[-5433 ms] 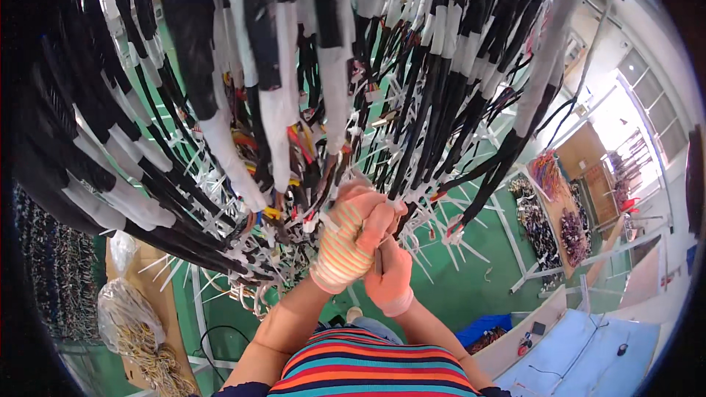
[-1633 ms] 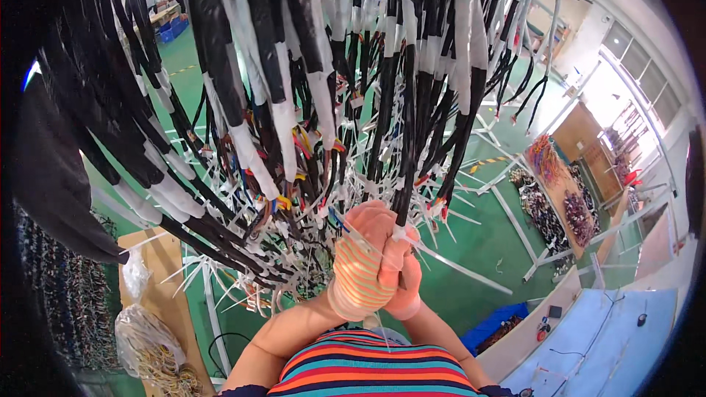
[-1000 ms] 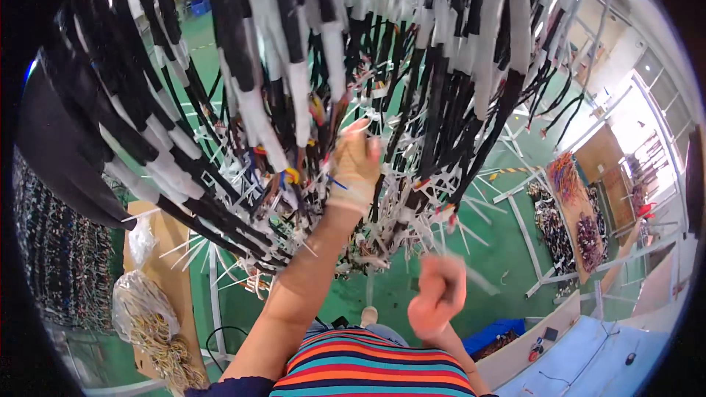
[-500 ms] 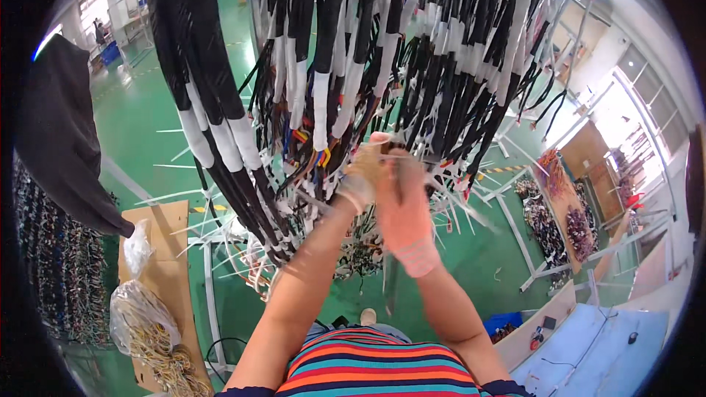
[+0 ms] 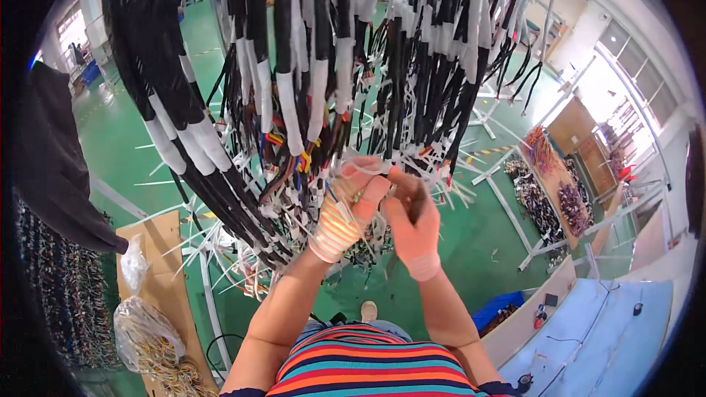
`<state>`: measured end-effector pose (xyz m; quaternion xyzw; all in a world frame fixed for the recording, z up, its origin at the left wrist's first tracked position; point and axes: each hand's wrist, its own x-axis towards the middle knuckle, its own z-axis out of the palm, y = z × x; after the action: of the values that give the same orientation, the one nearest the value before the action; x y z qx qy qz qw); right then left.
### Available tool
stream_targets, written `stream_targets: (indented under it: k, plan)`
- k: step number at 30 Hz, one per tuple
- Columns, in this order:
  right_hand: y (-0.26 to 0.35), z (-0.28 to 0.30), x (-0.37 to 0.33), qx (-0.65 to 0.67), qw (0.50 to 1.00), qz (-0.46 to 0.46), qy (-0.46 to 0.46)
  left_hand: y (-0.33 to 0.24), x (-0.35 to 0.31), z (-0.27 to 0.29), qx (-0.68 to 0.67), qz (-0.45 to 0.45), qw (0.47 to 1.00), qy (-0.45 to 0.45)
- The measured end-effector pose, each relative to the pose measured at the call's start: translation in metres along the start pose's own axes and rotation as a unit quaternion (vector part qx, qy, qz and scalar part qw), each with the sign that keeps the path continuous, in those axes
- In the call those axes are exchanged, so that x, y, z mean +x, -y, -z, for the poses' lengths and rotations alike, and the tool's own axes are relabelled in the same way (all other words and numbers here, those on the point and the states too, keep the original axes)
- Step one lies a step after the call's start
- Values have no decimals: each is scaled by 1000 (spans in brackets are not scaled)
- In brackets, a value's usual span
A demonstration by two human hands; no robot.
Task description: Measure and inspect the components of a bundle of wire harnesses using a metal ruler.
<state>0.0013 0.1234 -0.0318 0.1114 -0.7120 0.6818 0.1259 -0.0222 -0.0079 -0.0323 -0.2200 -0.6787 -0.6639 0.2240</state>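
Note:
Both hands wear thin pinkish gloves and meet in front of a hanging mass of wire harnesses (image 5: 294, 114), sleeved in black with white wraps. My left hand (image 5: 347, 213) is closed, its fingers curled among the lower wire ends; what it grips is hidden. Close beside it, my right hand (image 5: 413, 224) has thumb and fingers bent together on a thin white strip (image 5: 384, 170), which looks like a cable tie. Coloured wires (image 5: 303, 162), red, yellow and blue, show just above my left hand. Many white ties (image 5: 209, 246) stick out around the bundle's lower end.
At left, a dark cloth (image 5: 55, 154) hangs over more harnesses, near a cardboard sheet (image 5: 165, 257) with a plastic bag of wires (image 5: 147, 334). To the right stand a white metal frame (image 5: 507, 213), wires on a board (image 5: 555, 184) and a light-blue tabletop (image 5: 588, 331).
The hanging harnesses have shifted left in view. My hands sit slightly lower, and the left has turned so more of its glove shows. The fingers remain together at the bundle.

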Motion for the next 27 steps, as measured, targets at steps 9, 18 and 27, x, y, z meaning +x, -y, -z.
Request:
stream_targets:
  k: [9, 18, 27]
  plan:
    - [-19, -24, 8, -138, 973, 182, 17, 3, 10, -1, 85, -41, 995, -12]
    - [-21, -23, 8, -127, 973, 187, 56, -10, 16, 5, 88, -50, 995, 24]
    - [-31, -24, 5, -181, 967, 152, 98, -7, -9, -2, -39, 108, 986, -124]
